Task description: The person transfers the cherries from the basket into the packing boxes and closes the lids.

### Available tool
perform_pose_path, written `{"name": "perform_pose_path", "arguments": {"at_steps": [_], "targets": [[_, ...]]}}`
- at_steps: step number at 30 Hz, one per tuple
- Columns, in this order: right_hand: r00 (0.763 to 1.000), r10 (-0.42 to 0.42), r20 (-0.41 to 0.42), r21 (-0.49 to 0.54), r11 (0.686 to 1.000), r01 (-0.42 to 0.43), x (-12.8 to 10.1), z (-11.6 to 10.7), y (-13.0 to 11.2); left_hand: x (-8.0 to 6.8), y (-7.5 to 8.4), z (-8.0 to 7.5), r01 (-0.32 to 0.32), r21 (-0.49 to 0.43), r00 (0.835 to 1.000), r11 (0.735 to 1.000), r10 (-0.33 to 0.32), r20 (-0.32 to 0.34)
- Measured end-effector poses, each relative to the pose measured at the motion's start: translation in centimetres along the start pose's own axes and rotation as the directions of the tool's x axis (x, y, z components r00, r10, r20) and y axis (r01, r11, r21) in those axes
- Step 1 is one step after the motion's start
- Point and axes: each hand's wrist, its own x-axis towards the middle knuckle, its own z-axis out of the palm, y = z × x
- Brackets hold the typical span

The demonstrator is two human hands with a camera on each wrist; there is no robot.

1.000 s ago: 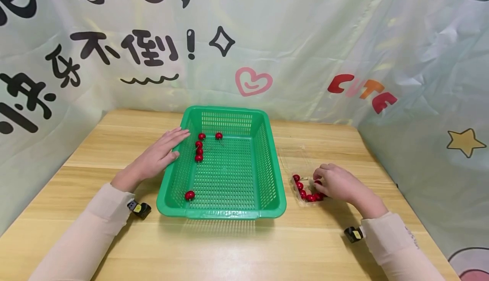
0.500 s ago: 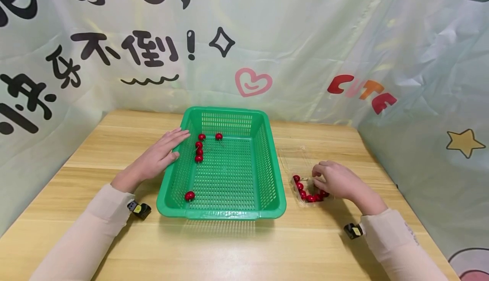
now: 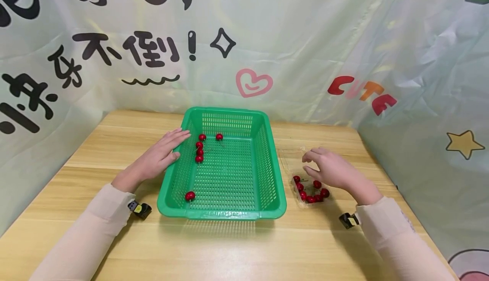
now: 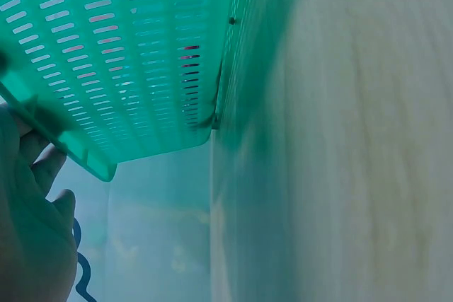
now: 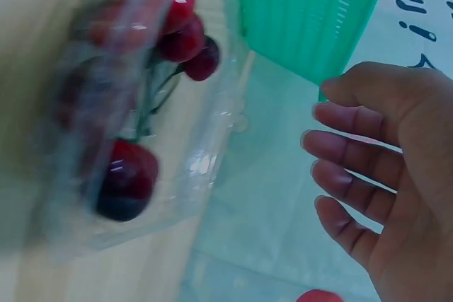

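My left hand [image 3: 154, 160] rests on the left rim of a green plastic basket [image 3: 280, 196], its fingers straight. The left wrist view shows its fingertips [image 4: 49, 164] by the rim. Inside the basket lie several red cherries with stems, one cherry [image 3: 189, 195] near the front left corner and another cherry [image 3: 219, 137] towards the back. To the basket's right, a clear plastic box [image 5: 205, 164] holds several more cherries [image 5: 127, 182]. Above that box hovers my right hand [image 3: 332, 168], its fingers apart and loosely bent, with nothing visible between them.
The box's transparent lid [image 3: 294, 158] lies folded back behind it. Both stand on a wooden table [image 3: 229, 251]. A printed cloth [image 3: 298, 39] hangs behind and on both sides. Each sleeve carries a small black wrist camera [image 3: 140, 210].
My right hand was down among the cherries in the box; it has risen up and back to the left. A cherry it was covering now shows. The left hand has stayed put.
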Motion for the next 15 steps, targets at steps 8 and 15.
{"name": "perform_pose_path", "arguments": {"at_steps": [8, 15], "targets": [[0.992, -0.103, -0.066, -0.012, 0.995, 0.103, 2.4, -1.7, -1.0, 0.0, 0.0, 0.0, -0.002, 0.007, 1.000, 1.000, 0.002, -0.002], [0.981, -0.175, -0.087, -0.030, 0.984, 0.173, 4.6, -3.1, -2.3, 0.0, 0.0, 0.0, 0.002, 0.008, 1.000, 1.000, -0.002, 0.000]]}}
